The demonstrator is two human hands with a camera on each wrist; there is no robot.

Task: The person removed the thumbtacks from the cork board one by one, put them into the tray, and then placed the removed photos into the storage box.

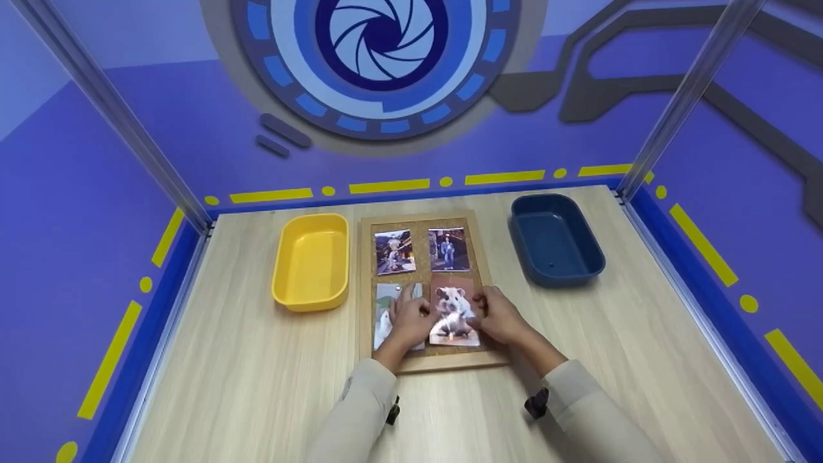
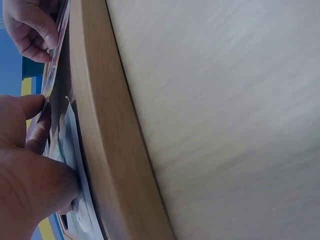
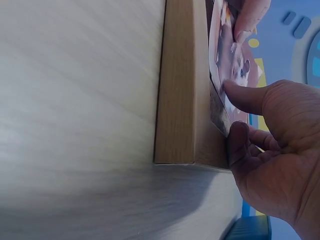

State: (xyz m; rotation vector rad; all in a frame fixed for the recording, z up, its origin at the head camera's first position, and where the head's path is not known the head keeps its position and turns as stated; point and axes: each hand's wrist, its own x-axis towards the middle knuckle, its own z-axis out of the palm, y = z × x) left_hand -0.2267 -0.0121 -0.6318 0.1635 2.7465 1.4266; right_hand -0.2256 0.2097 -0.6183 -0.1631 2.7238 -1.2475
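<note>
A hamster photo [image 1: 452, 299] lies at the lower right of a wood-framed corkboard [image 1: 450, 365]. My left hand [image 1: 411, 321] pinches its left edge between thumb and finger, while the heel of that hand sits over a second photo [image 1: 382, 321] with a pale animal on it, partly covering it. On the opposite side my right hand [image 1: 505, 318] holds the right edge, its thumb on the print and a finger at the border, as the right wrist view shows. The hamster photo stands slightly raised off the board in the left wrist view.
Two more photos of people, one at upper left [image 1: 394, 252] and one at upper right [image 1: 449, 249], are on the corkboard. A yellow tray [image 1: 315, 263] stands left of the board, a dark blue tray [image 1: 556, 238] right of it. Blue walls enclose the table.
</note>
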